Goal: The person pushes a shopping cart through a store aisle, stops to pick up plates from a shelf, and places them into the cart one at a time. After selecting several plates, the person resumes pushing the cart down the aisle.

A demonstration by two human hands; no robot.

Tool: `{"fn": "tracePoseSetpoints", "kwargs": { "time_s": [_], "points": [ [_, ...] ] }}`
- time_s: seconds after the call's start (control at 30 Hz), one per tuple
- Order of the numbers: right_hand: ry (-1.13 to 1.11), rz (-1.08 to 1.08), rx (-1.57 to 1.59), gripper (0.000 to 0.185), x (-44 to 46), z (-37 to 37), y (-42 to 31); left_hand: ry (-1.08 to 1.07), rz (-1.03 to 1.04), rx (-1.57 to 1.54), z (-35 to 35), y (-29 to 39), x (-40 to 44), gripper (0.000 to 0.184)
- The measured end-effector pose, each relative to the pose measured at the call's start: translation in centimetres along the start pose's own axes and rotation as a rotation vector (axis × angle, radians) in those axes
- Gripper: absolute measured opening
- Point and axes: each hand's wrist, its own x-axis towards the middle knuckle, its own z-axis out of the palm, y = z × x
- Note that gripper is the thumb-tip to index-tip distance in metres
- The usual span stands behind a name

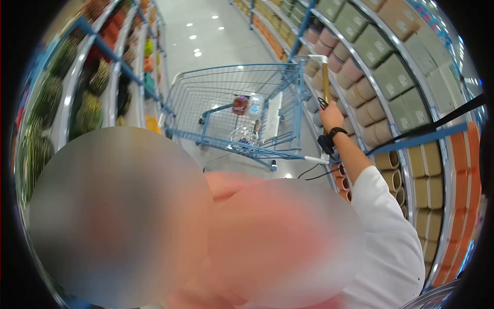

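Note:
My right hand (pixel 332 116), at the end of a white sleeve (pixel 383 226), is closed around the gold handle bar (pixel 325 82) of a blue wire shopping cart (pixel 206 85). A thin black loop shows at the fingers, and a black strapped device (pixel 329 143) sits at the wrist. Inside the cart are a dark red package (pixel 240 104), a clear item with a blue label (pixel 255 105) and some crinkled clear plastic (pixel 244 138). A white panel (pixel 272 117) stands at its handle end. My left hand does not show. Large blurred patches hide the lower left and centre.
Shelves of green, grey and orange boxes (pixel 393 77) and round pots (pixel 375 110) line the right side. On the left, racks hold greenery (pixel 90 113) and colourful goods. A tiled floor (pixel 193 26) runs between them. Pink cloth (pixel 226 183) appears beside the blurred patches.

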Motion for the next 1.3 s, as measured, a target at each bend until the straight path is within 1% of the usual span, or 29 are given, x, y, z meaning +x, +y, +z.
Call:
{"fn": "tracePoseSetpoints", "kwargs": {
  "time_s": [0.07, 0.1, 0.13, 0.17, 0.27, 0.3, 0.37, 0.4, 0.47, 0.5, 0.53, 0.57, 0.6, 0.63, 0.67, 0.7, 0.77, 0.8, 0.83, 0.87, 0.93, 1.0, 1.03, 1.1, 1.13, 1.17, 1.2, 1.23, 1.3],
  "points": [
    [-0.060, -0.109, -0.004, 0.034, -1.4, -0.9, 0.8, -0.271, -0.249, 0.242, -0.2, 7.1, 2.0, 0.008],
    [-0.079, -0.149, 0.006, 0.034, -1.8, -1.1, 1.1, -0.306, -0.299, 0.331, 0.7, 9.3, 2.3, 0.007],
    [-0.087, -0.177, -0.004, 0.030, -2.3, -1.5, 1.3, -0.295, -0.326, 0.390, 1.8, 11.0, 2.0, 0.007],
    [-0.097, -0.212, -0.004, 0.030, -2.7, -1.5, 1.2, -0.280, -0.349, 0.438, 3.0, 12.5, 1.6, 0.007],
    [-0.101, -0.437, -0.089, 0.027, -4.3, -1.9, 3.4, -0.237, -0.425, 0.535, 8.3, 16.5, 0.4, 0.007],
    [-0.106, -0.447, -0.098, 0.026, -4.8, -2.1, 3.5, -0.215, -0.435, 0.568, 9.6, 17.4, -0.1, 0.007],
    [-0.125, -0.574, -0.107, 0.026, -5.6, -1.7, 4.7, -0.197, -0.475, 0.609, 11.9, 19.7, -1.0, 0.008],
    [-0.144, -0.584, -0.099, 0.026, -6.9, -2.3, 5.2, -0.185, -0.491, 0.623, 13.0, 20.9, -1.5, 0.008],
    [-0.251, -0.539, -0.126, 0.027, -8.7, -3.8, 4.2, -0.155, -0.519, 0.649, 14.2, 22.9, -2.2, 0.008],
    [-0.247, -0.549, -0.112, 0.027, -9.3, -3.9, 4.1, -0.121, -0.522, 0.651, 15.1, 24.0, -2.6, 0.008],
    [-0.303, -0.552, -0.140, 0.028, -10.1, -4.3, 4.0, -0.076, -0.519, 0.640, 15.9, 24.9, -3.1, 0.009],
    [-0.362, -0.556, -0.174, 0.029, -10.6, -4.7, 4.2, -0.005, -0.516, 0.613, 16.8, 25.7, -3.7, 0.009],
    [-0.402, -0.530, -0.170, 0.027, -11.4, -5.0, 4.5, 0.109, -0.510, 0.562, 17.7, 26.3, -4.4, 0.009],
    [-0.394, -0.560, -0.163, 0.025, -12.2, -4.7, 4.7, 0.217, -0.477, 0.494, 18.5, 26.5, -5.1, 0.009],
    [-0.400, -0.596, -0.140, 0.025, -13.4, -5.4, 4.8, 0.324, -0.401, 0.387, 18.4, 25.5, -4.5, 0.010],
    [-0.408, -0.624, -0.125, 0.025, -14.8, -6.2, 5.2, -0.307, -0.181, 0.575, 16.0, 25.4, -4.1, 0.007],
    [-0.357, -0.591, -0.088, 0.027, -18.3, -7.4, 5.6, -0.158, -0.128, 0.313, 16.8, 19.4, -8.4, 0.028],
    [-0.409, -0.749, -0.076, 0.029, -17.9, -6.5, 6.5, -0.121, -0.113, 0.334, 18.0, 15.8, -11.1, 0.033],
    [-0.416, -0.700, -0.098, 0.029, -19.2, -6.5, 6.4, -0.092, -0.230, 0.391, 19.6, 12.1, -15.0, 0.037],
    [-0.421, -0.707, -0.098, 0.030, -20.4, -6.9, 6.7, -0.089, -0.372, 0.484, 21.1, 8.9, -19.0, 0.050],
    [-0.456, -0.712, -0.110, 0.032, -22.7, -7.7, 7.3, -0.246, -0.653, 0.650, 23.4, 4.7, -26.6, 0.062],
    [-0.492, -0.717, -0.129, 0.034, -24.6, -7.8, 7.6, -0.462, -0.856, 0.653, 25.0, 4.0, -29.8, 0.065],
    [-0.473, -0.741, -0.108, 0.034, -25.9, -7.9, 8.1, -0.458, -0.836, 0.664, 25.8, 4.4, -30.9, 0.065],
    [-0.449, -0.749, -0.008, 0.034, -28.8, -8.6, 9.3, -0.463, -0.852, 0.906, 26.8, 5.3, -33.0, 0.049],
    [-0.390, -0.779, 0.032, 0.032, -30.3, -8.8, 10.3, -0.444, -0.838, 0.913, 26.6, 5.1, -34.2, 0.049],
    [-0.331, -0.810, 0.071, 0.031, -31.2, -8.5, 11.5, -0.402, -0.859, 0.944, 26.1, 4.8, -35.3, 0.041],
    [-0.343, -0.793, 0.091, 0.028, -31.7, -8.4, 12.6, -0.363, -0.882, 0.974, 25.5, 4.7, -36.6, 0.034],
    [-0.310, -0.768, 0.111, 0.026, -32.1, -9.0, 13.9, -0.340, -0.878, 0.974, 25.0, 5.1, -37.7, 0.034],
    [-0.229, -0.723, 0.162, 0.023, -31.8, -10.1, 16.8, -0.353, -0.886, 0.999, 24.3, 6.1, -39.1, 0.025]
  ]
}}
